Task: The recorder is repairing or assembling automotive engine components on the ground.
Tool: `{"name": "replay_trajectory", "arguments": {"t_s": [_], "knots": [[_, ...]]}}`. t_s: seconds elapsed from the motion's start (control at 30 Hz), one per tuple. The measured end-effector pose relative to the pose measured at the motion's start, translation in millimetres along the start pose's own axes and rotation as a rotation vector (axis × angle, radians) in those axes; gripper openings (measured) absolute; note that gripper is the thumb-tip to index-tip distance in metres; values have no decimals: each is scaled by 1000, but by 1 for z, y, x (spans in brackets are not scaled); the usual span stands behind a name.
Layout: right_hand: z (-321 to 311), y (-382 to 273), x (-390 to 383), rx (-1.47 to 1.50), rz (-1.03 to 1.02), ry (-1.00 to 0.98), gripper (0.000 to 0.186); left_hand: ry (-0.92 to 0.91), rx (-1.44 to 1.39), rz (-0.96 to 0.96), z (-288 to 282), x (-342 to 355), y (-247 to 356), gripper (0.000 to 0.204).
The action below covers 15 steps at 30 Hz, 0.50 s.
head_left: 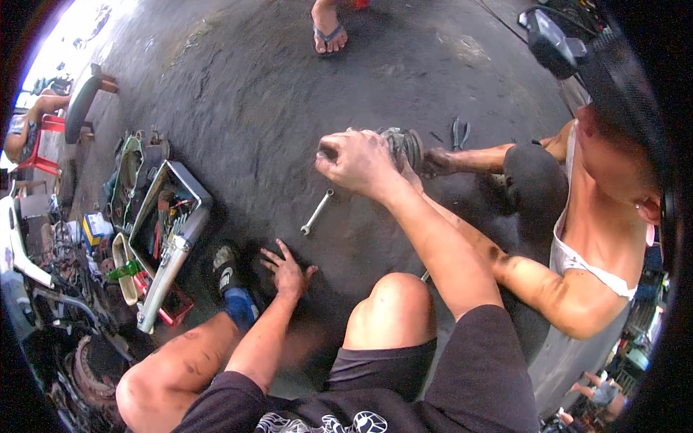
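Observation:
My right hand [359,164] is closed in a fist against the near side of a greasy, ridged, round metal part [408,147]. Whatever the fist grips, if anything, is hidden by my fingers. A co-worker on the right has one hand [436,163] at the part's right end; the co-worker's other forearm passes behind mine, and its hand is mostly covered. Lower and to the left, my left hand [289,275] hangs over the floor with its fingers spread, holding nothing. Between my hands a combination wrench [317,213] lies on the dark floor.
An open toolbox [189,234] full of tools stands on the left, beside a blue and yellow box [97,229] and piled scrap parts. Pliers [460,134] lie beyond the metal part. A sandalled foot [330,37] is at the far edge, a low stool [85,107] far left.

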State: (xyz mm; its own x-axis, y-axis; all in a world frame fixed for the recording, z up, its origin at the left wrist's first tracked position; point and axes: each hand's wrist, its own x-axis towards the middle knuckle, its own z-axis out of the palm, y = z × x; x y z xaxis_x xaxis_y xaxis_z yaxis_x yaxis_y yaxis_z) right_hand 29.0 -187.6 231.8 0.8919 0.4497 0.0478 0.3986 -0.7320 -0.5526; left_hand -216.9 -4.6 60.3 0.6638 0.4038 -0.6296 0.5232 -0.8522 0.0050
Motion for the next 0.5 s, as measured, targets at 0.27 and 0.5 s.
{"name": "replay_trajectory", "arguments": {"t_s": [0.27, 0.5], "knots": [[5, 3, 1, 37, -50, 46, 28, 29, 0, 3, 5, 3, -1, 136], [7, 3, 2, 50, -55, 50, 28, -9, -29, -31, 8, 10, -3, 136]]}}
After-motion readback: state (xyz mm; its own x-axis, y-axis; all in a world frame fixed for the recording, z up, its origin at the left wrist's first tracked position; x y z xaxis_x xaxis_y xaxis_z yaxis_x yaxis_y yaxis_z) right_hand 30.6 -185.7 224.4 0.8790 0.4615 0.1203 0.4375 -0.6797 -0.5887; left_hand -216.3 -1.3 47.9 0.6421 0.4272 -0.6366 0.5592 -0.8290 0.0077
